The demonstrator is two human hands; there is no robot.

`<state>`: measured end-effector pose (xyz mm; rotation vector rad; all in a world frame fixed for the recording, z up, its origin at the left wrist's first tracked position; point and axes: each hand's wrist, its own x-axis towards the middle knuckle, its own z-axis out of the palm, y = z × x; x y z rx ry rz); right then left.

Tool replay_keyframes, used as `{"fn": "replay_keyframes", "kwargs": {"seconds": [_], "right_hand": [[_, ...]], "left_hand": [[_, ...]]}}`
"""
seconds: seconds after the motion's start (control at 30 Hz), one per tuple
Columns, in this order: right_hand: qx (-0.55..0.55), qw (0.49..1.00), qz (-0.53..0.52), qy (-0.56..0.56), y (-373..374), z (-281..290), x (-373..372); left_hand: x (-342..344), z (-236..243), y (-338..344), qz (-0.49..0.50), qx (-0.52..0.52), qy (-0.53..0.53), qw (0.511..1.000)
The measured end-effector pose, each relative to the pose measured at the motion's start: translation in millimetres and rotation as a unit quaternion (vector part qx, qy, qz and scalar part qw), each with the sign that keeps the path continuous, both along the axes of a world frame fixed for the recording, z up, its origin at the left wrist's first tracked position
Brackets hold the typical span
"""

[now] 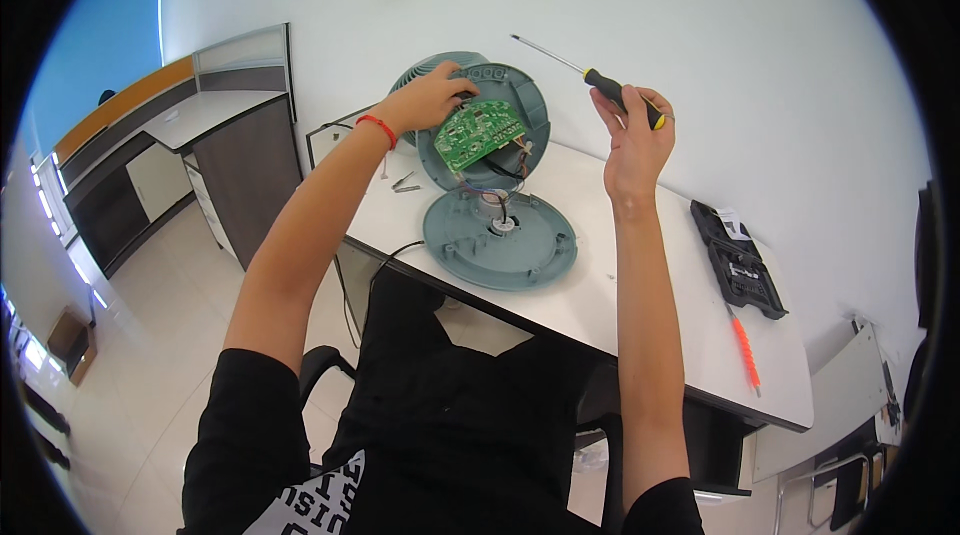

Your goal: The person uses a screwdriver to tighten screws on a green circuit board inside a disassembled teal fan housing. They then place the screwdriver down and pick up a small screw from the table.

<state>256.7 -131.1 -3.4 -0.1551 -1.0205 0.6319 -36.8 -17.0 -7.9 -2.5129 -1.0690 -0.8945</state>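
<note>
My right hand (638, 140) is raised above the table, closed around the black-and-yellow handle of a screwdriver (606, 85). Its long metal shaft slants up to the left, in the air. My left hand (430, 102) grips the upper left of a round grey-green plastic housing (528, 95), which stands tilted with its inside toward me. A green circuit board (480, 131) sits in that housing, near my left fingertips. Wires run from it down to a round base plate (520, 253) lying on the table, with a white cylindrical part at its middle. My left fingertips are partly hidden.
Behind the housing stands a ribbed grey-green round part (425, 70). Small metal pieces (403, 184) lie to the left. On the right of the white table (640, 290) are an open black tool case (735, 260) and an orange-handled tool (745, 353). A black cable (385, 263) hangs over the front edge.
</note>
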Motion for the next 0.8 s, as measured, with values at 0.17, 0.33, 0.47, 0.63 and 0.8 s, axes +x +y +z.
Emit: {"fn": "replay_keyframes", "kwargs": {"seconds": [0.17,0.33,0.47,0.63,0.8], "right_hand": [[0.027,1.000,-0.006,0.011,7.8,-2.5,-10.8],[0.026,0.999,-0.013,0.016,14.2,-7.5,-13.4],[0.011,0.999,0.018,0.042,14.7,-13.8,-15.0],[0.006,0.999,0.028,0.045,10.6,-18.0,-18.0],[0.000,0.998,0.032,0.061,6.0,-22.0,-19.8]], "left_hand": [[8.0,10.6,-6.2,0.054,-0.033,0.064,0.996],[12.1,23.2,-8.6,0.085,-0.033,0.113,0.989],[20.4,30.5,-8.3,0.126,-0.036,0.156,0.979],[23.4,36.6,-11.1,0.135,-0.037,0.171,0.975],[28.3,35.4,-6.6,0.167,-0.050,0.183,0.968]]}}
